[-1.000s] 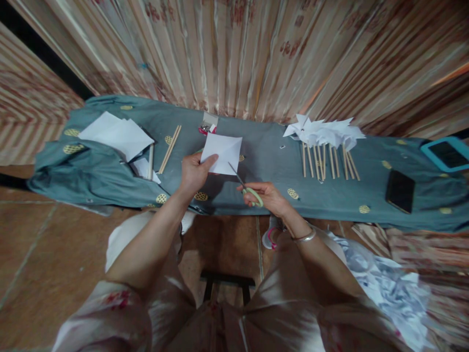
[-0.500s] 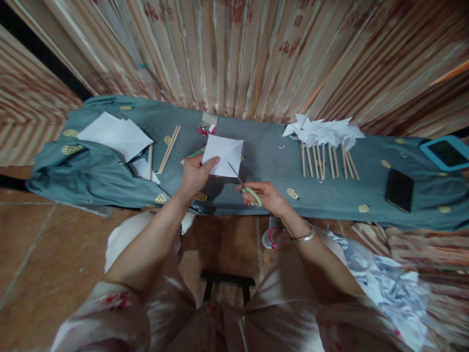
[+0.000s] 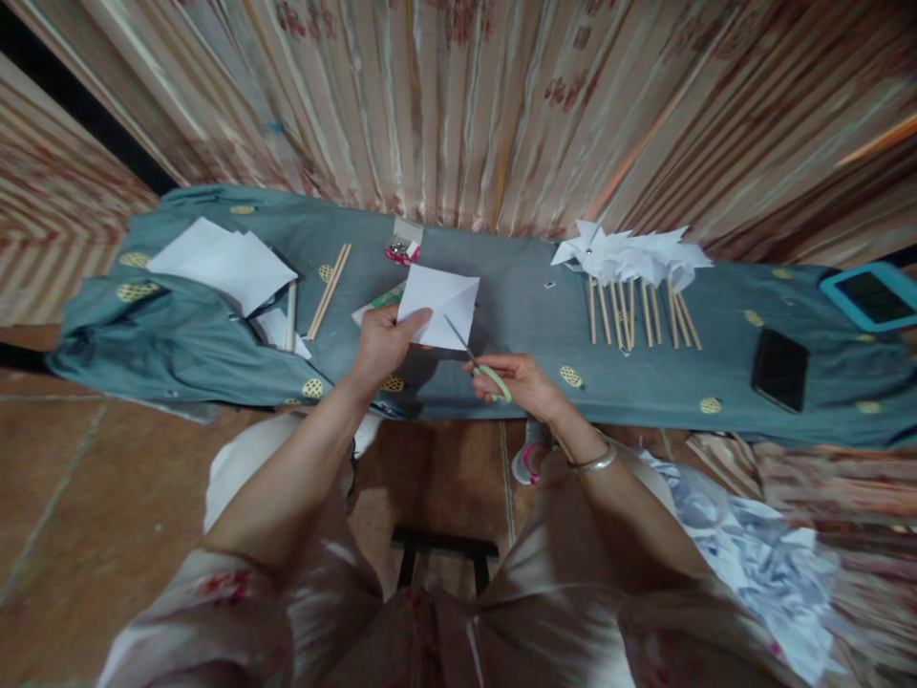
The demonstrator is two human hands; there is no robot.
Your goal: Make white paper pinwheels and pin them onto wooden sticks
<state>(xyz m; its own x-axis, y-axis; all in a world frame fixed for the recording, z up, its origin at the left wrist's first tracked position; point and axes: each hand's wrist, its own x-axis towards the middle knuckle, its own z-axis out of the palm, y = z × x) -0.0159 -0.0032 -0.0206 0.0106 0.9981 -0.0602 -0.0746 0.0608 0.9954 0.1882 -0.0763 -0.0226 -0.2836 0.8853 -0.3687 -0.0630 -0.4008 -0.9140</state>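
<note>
A square sheet of white paper (image 3: 448, 298) is pinched at its left edge by my left hand (image 3: 389, 336), thumb on top. My right hand (image 3: 517, 384) grips scissors (image 3: 493, 380) with light green handles. Their blades reach over the lower right corner of the sheet toward its middle. Under the sheet, a green and white piece (image 3: 387, 298) lies partly hidden. Just behind the sheet stands a small open red and white box (image 3: 402, 250) with shiny metal bits in it.
White paper pinwheels (image 3: 637, 260) on wooden sticks lie right of my hands on the green cloth (image 3: 516, 258). Leftward are loose sticks (image 3: 330, 291) and white sheets (image 3: 215, 263). A black phone (image 3: 780, 371) and a blue-framed device (image 3: 875, 298) lie far right. Crumpled paper (image 3: 759, 564) fills a bag below.
The paper has shifted very slightly to the right against the scissors. My right hand and the scissors look almost unmoved.
</note>
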